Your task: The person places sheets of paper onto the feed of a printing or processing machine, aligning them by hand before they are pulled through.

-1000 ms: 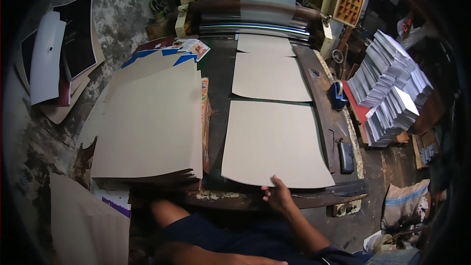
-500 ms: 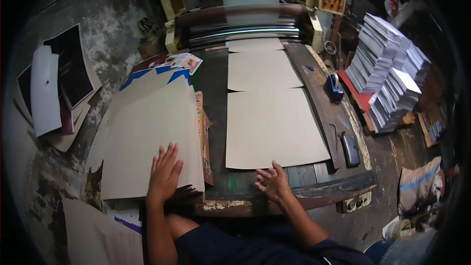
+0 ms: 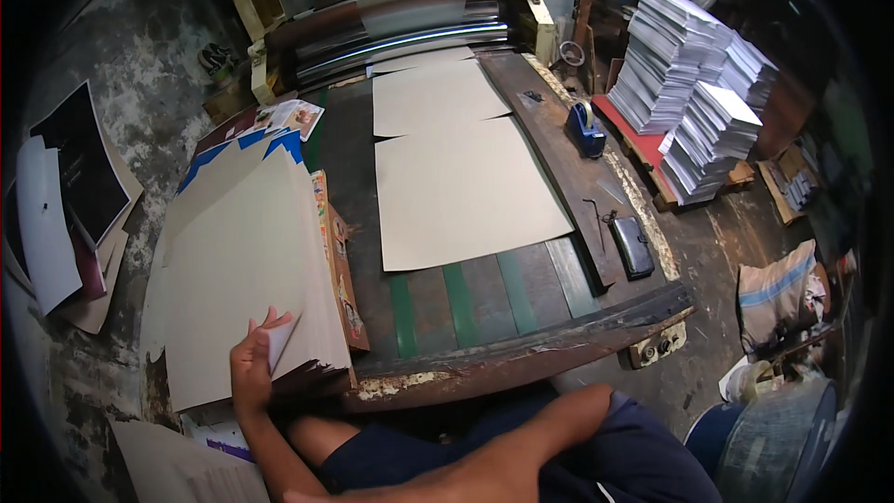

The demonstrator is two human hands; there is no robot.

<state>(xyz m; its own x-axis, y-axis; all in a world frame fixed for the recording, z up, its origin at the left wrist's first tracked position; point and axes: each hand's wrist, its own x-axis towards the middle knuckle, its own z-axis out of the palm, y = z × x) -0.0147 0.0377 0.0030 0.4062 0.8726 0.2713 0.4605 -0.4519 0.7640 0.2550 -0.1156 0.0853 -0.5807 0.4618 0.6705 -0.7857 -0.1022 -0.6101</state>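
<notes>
My left hand [image 3: 251,363] is at the near right corner of a tall stack of beige paper sheets [image 3: 233,261]. Its fingers are closed on the top sheet, whose corner curls up and shows a paler underside. My right forearm crosses low in front of my body, and my right hand [image 3: 400,487] is at the lower edge, its fingers cut off or hidden. On the machine's feed table, beige sheets [image 3: 466,196] lie overlapping in a row that runs to the shiny rollers [image 3: 400,42].
The feed table's front edge [image 3: 521,345] lies before me. On its right are a blue tape dispenser [image 3: 587,130] and a black case [image 3: 631,247]. White paper stacks [image 3: 666,56] stand beyond on a pallet. Loose sheets [image 3: 47,224] lean at the left wall.
My left hand, flat on the stack before, now grips the top sheet's corner. My right hand has swung from the feed table down and left. The row of sheets has moved toward the rollers.
</notes>
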